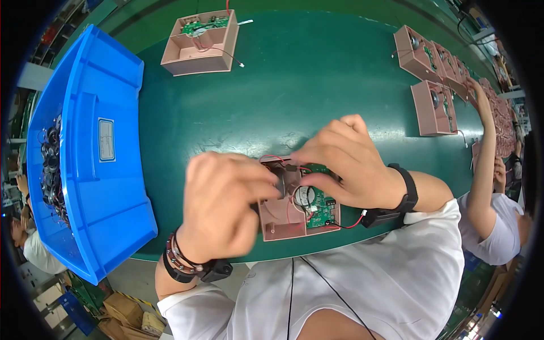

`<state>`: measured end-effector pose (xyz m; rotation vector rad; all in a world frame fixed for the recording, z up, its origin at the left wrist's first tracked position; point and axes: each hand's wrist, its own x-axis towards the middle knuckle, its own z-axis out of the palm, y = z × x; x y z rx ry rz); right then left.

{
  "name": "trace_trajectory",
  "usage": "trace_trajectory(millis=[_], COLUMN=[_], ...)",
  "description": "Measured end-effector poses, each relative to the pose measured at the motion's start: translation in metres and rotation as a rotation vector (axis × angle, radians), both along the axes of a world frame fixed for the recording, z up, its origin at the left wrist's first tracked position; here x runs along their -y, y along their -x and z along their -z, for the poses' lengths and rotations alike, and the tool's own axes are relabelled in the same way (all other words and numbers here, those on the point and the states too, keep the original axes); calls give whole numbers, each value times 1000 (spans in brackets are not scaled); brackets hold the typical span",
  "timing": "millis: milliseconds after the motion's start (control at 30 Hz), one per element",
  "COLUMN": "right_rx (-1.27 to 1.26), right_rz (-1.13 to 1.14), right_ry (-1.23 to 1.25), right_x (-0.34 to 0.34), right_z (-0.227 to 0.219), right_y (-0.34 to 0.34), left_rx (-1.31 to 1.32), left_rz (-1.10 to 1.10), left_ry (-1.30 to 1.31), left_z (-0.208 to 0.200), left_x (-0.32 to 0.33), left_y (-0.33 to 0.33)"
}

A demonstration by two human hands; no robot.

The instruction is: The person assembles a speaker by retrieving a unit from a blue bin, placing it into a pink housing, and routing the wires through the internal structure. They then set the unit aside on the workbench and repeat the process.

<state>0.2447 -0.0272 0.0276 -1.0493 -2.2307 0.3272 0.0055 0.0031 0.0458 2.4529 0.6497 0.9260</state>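
On the green table right before me lies an open pink box [283,226] with a green circuit board [320,209] in its right part. My left hand [221,198], slightly blurred, is curled closed at the left compartment, its fingertips by a dark round part [279,177]. What they grip is hidden. Over the far edge and the board reaches my right hand [343,164], thumb and forefinger closing around thin red and black wires [305,168] with a small black piece on them. Another red and black lead [351,225] with a white plug trails out on the right.
A large blue bin [116,187] on the left holds many small black wired parts [51,170]. One pink box [201,48] stands at the far left, several more [433,107] at the right. A co-worker's arm [486,136] reaches among those on the right.
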Motion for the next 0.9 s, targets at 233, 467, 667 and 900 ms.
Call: trace_trajectory(millis=[233, 467, 667, 900], right_rx=[-45, -85, -64, -47], right_rz=[48, 70, 81, 115], right_ry=[-14, -113, -120, -98], right_x=[-2, 2, 6, 6], right_z=[4, 9, 13, 14], right_y=[0, 0, 0, 1], left_rx=[-57, -61, -96, -152], left_rz=[-161, -156, -164, -199], left_ry=[37, -47, -34, -35], left_z=[12, 21, 19, 15], left_x=[1, 1, 6, 7], left_y=[-25, -28, -29, -30])
